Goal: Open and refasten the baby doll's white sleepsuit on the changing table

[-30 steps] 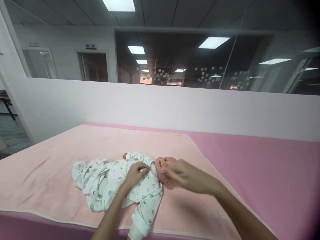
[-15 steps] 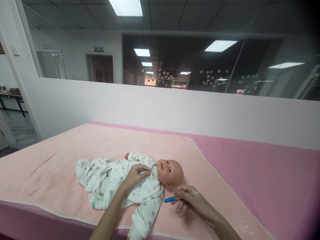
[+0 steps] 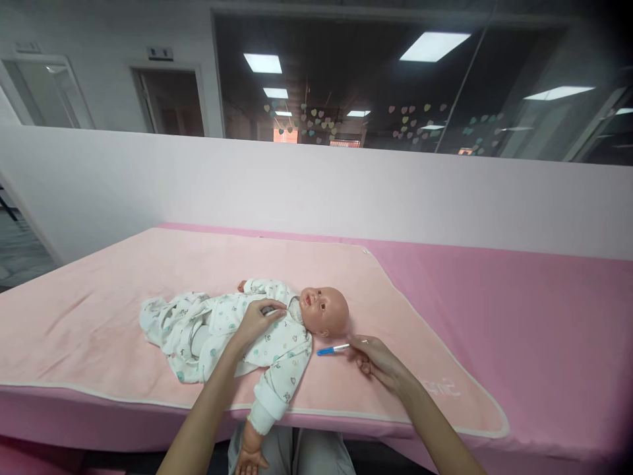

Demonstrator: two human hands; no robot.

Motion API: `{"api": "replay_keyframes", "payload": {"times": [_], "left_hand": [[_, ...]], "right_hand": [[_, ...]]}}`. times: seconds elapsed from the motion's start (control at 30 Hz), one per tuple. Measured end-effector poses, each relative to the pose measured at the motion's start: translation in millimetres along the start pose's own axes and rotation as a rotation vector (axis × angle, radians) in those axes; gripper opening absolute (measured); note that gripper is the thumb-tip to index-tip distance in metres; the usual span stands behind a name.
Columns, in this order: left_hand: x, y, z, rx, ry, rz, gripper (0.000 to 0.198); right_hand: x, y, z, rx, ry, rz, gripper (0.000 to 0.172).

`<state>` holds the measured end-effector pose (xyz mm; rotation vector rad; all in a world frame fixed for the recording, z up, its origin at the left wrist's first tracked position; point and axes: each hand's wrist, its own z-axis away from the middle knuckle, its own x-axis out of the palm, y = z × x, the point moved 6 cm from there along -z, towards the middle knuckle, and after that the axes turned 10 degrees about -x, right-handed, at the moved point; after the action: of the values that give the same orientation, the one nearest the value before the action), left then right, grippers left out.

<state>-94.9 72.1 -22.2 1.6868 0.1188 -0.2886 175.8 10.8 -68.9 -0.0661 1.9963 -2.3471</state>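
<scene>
While the doll (image 3: 277, 323) lies on its back across the pale pink blanket (image 3: 99, 303), its bare head points toward the right hand (image 3: 376, 359) and its legs point away from it. In the head view, the left hand (image 3: 254, 321) rests flat on the doll's chest, just below the collar, fingers loosely curled on the printed white suit (image 3: 222, 330) rather than gripping it. The right hand lies on the blanket just beside the doll's head, pinching a thin stick with a blue tip (image 3: 332, 349) between thumb and fingertips; the blue end points at the doll's near shoulder. One sleeved arm of the doll hangs over the blanket's near edge.

The stick looks very light, thin and likely bendable, so a gentle pinch near its white end suits it. The doll's head looks hard and smooth, its clothed body soft and floppy; the trunk looks the steadiest place to hold.
</scene>
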Motion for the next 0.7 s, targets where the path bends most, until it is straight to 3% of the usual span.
{"api": "replay_keyframes", "payload": {"times": [0.07,0.13,0.27,0.33,0.4,0.7], "left_hand": [[-0.7,0.2,-0.3,-0.003,0.003,-0.008,0.019],[-1.4,0.1,-0.5,-0.002,0.002,-0.013,0.020],[-1.8,-1.9,-1.5,-0.003,0.005,-0.012,0.021],[-1.8,-3.3,-1.9,-0.010,0.007,-0.008,0.022],[-1.6,-3.8,-1.7,-0.012,0.000,-0.006,0.023],[-4.0,0.5,2.8,0.019,-0.018,-0.011,0.018]], "right_hand": [[-6.8,0.2,-0.8,0.039,-0.016,-0.001,0.032],[-16.8,0.5,-1.8,0.063,0.029,0.148,0.031],[-26.9,-12.2,-1.1,-0.084,0.188,0.893,0.026],[-20.2,-18.9,1.8,-0.159,0.259,1.242,0.026],[-11.7,-20.5,3.6,-0.171,0.288,1.450,0.029],[-6.5,-19.1,-5.5,-0.206,0.252,1.627,0.045]]}}
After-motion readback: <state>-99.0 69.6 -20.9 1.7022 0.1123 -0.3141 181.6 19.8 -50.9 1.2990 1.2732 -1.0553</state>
